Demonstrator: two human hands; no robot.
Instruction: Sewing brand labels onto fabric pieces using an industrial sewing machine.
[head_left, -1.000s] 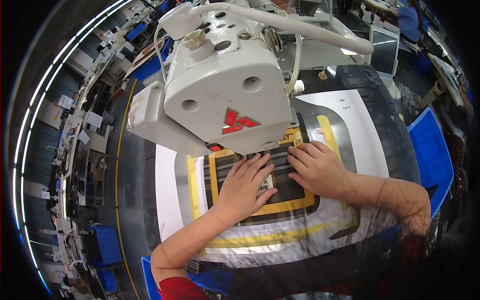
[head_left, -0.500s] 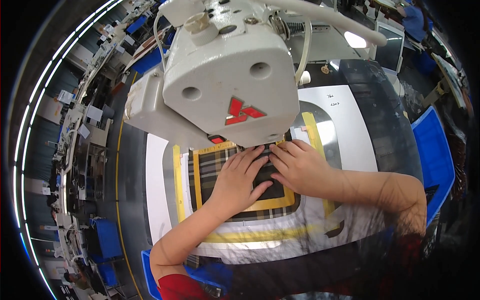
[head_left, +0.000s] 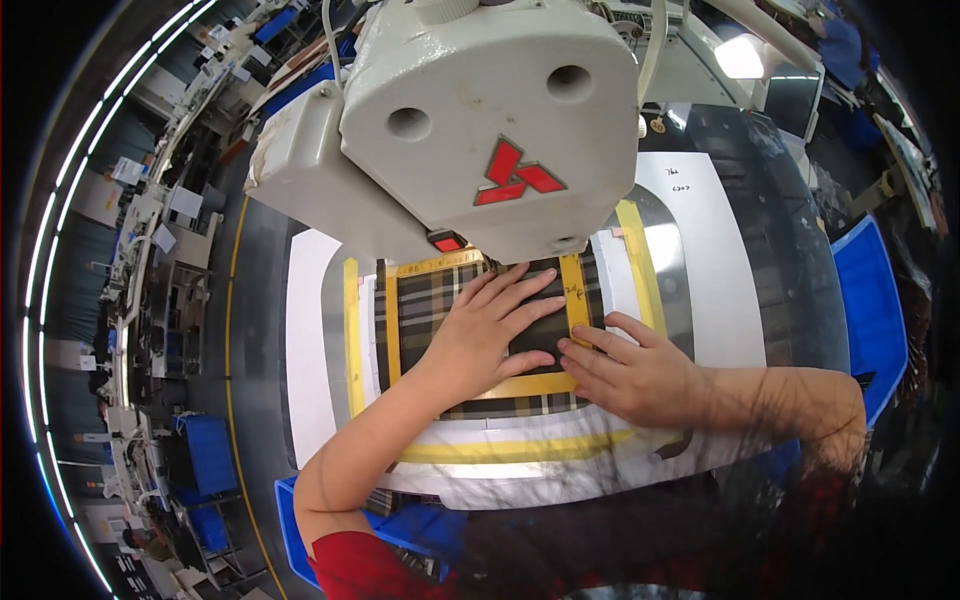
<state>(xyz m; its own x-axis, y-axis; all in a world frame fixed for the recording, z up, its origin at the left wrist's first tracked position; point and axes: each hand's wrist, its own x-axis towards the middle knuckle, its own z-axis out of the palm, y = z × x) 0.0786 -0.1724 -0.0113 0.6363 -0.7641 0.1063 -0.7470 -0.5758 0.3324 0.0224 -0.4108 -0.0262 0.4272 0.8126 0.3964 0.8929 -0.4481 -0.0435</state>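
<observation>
**A:** Where are the hands, and what is their grip?

**B:** Neither hand closes on anything. The left hand (head_left: 478,335) lies flat with fingers spread, pressing a dark rectangular fabric patch (head_left: 538,330) onto a piece of brown-and-cream plaid woven cloth (head_left: 430,305). The right hand (head_left: 628,372) is also open and flat, its fingertips (head_left: 572,352) resting on the near right corner of a yellow rectangular frame (head_left: 530,385) that borders the patch.

**A:** How would the cloth handle?

**B:** It looks thin, soft and light, likely to shift or wrinkle if pinched. Flat palms at the middle and fingertips along the edges seem the surest hold. The yellow frame looks stiffer and smooth, like plastic.

**A:** Where does it all sit?

**B:** On a shiny grey metal plate (head_left: 665,265) edged with yellow tape strips (head_left: 350,340), set into a white tabletop (head_left: 305,350). Directly above the far edge of the cloth hangs the bulky white enamelled head of an industrial sewing machine (head_left: 490,110), with rounded corners and a red emblem. A blue plastic bin (head_left: 868,300) stands to the right.
</observation>
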